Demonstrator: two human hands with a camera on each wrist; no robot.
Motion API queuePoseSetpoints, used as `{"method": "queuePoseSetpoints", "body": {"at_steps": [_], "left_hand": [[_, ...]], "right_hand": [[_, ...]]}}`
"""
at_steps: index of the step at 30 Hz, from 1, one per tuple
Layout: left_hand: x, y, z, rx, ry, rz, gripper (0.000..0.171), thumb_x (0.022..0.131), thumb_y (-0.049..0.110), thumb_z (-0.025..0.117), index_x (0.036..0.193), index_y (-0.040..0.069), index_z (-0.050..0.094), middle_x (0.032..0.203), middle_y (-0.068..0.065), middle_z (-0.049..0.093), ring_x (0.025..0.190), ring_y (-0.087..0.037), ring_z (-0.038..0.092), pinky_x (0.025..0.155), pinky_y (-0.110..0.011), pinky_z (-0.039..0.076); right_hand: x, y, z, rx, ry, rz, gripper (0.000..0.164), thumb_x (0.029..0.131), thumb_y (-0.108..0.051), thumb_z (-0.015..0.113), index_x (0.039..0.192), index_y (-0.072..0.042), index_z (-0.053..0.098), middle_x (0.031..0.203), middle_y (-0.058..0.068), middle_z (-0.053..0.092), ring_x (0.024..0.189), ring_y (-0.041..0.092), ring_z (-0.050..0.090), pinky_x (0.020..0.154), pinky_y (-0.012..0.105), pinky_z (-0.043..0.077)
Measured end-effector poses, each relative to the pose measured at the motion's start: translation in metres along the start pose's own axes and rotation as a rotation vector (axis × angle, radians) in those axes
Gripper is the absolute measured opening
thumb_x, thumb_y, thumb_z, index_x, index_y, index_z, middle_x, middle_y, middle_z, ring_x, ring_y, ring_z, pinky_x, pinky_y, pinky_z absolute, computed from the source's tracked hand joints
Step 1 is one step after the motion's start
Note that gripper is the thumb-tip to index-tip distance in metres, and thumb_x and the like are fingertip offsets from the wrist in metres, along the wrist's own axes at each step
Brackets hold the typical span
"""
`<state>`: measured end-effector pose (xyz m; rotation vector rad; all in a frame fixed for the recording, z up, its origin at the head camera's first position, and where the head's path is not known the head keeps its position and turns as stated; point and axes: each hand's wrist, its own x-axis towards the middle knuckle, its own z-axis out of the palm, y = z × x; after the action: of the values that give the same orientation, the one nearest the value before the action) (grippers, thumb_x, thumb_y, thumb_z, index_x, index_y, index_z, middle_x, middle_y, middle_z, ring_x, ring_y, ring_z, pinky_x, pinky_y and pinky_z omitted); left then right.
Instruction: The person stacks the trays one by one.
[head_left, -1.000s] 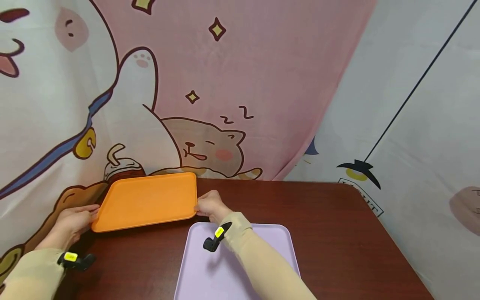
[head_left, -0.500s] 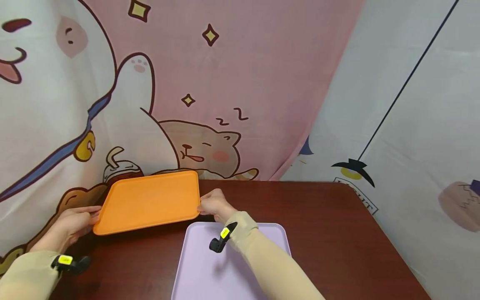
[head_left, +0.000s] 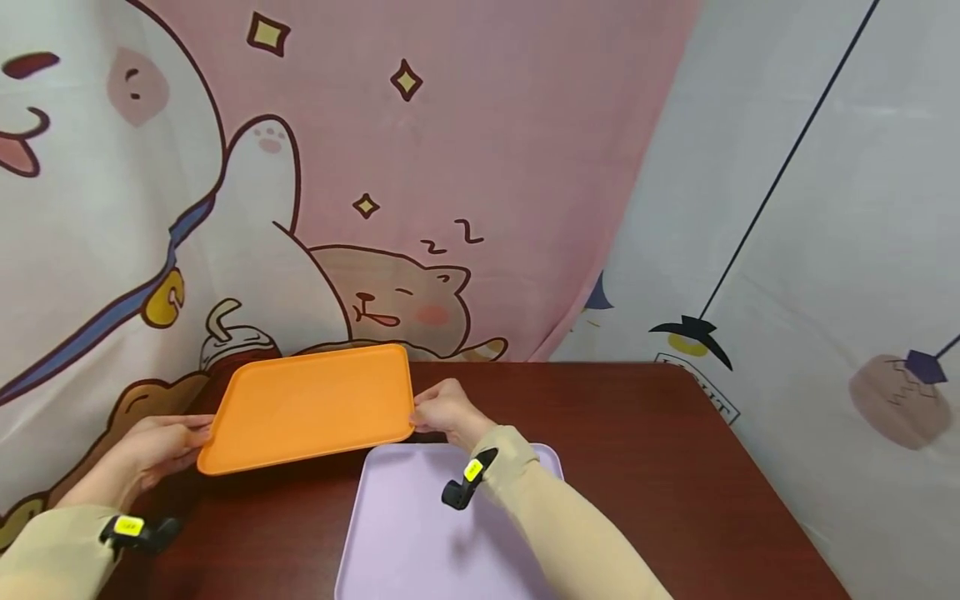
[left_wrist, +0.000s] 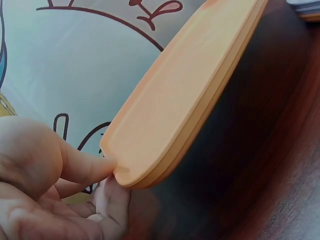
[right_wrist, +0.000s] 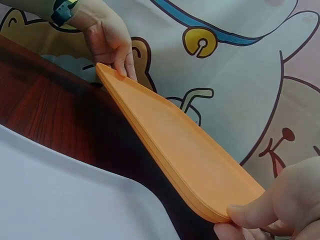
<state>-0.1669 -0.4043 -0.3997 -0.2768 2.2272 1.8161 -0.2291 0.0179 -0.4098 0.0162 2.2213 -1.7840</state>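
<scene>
Both hands hold an orange tray (head_left: 315, 406) by its two short ends, over the left back part of the table. My left hand (head_left: 156, 454) pinches the left end, thumb on top and fingers beneath, as the left wrist view shows at the tray's corner (left_wrist: 140, 165). At the opposite end, my right hand (head_left: 450, 410) grips the rim between thumb and fingers. The tray's side (right_wrist: 165, 170) shows a stepped, layered edge in the right wrist view. A lilac tray (head_left: 420, 517) lies on the table below my right forearm, partly covered by it.
The dark reddish-brown table (head_left: 660, 467) stretches to the right. Behind it hangs a pink and white cartoon-printed cloth (head_left: 510, 167), close to the orange tray's far edge. A white wall covering (head_left: 795, 275) with printed figures stands along the right side.
The orange tray and both hands have shifted slightly right relative to the lilac tray. The head view has turned a little to the right. Both grips stay the same.
</scene>
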Motion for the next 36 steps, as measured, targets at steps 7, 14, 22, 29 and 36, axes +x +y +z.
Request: {"method": "queuePoseSetpoints", "body": {"at_steps": [7,14,22,29,36], "left_hand": [[-0.005,0.01,0.015,0.059,-0.017,0.002,0.049,0.105,-0.002,0.058,0.142,-0.029,0.04,0.106,0.0,0.074,0.09,-0.013,0.072,0.082,-0.032,0.063],[-0.011,0.022,0.034,0.09,-0.052,0.041,0.053,0.105,-0.002,0.058,0.143,-0.03,0.036,0.109,-0.003,0.074,0.093,-0.014,0.073,0.084,-0.032,0.062],[-0.012,0.031,0.048,0.073,-0.093,0.059,0.05,0.105,-0.004,0.058,0.141,-0.031,0.037,0.111,-0.005,0.074,0.093,-0.014,0.073,0.085,-0.033,0.062],[-0.016,0.036,0.059,0.056,-0.126,0.075,0.053,0.105,-0.004,0.058,0.143,-0.031,0.034,0.113,-0.006,0.073,0.096,-0.014,0.073,0.087,-0.033,0.062],[-0.02,0.041,0.072,0.053,-0.148,0.081,0.054,0.104,-0.004,0.058,0.145,-0.03,0.034,0.118,-0.011,0.073,0.099,-0.016,0.073,0.088,-0.035,0.062]], "right_hand": [[-0.01,0.0,-0.021,0.01,-0.004,-0.005,0.019,0.088,0.013,0.075,0.107,0.011,0.072,0.098,0.017,0.068,0.082,0.027,0.074,0.076,0.039,0.065],[-0.02,0.004,-0.046,0.031,-0.024,-0.002,0.022,0.089,0.011,0.076,0.111,0.012,0.072,0.099,0.017,0.071,0.085,0.029,0.075,0.079,0.04,0.064],[-0.035,0.003,-0.068,0.053,-0.049,-0.016,0.025,0.089,0.012,0.076,0.113,0.013,0.071,0.097,0.018,0.074,0.085,0.029,0.076,0.079,0.041,0.064],[-0.046,0.005,-0.085,0.076,-0.067,-0.026,0.026,0.089,0.013,0.075,0.114,0.014,0.071,0.097,0.019,0.076,0.086,0.029,0.077,0.078,0.041,0.064],[-0.066,0.005,-0.1,0.075,-0.069,-0.04,0.03,0.087,0.016,0.075,0.117,0.016,0.068,0.101,0.022,0.073,0.087,0.03,0.076,0.083,0.046,0.063]]}}
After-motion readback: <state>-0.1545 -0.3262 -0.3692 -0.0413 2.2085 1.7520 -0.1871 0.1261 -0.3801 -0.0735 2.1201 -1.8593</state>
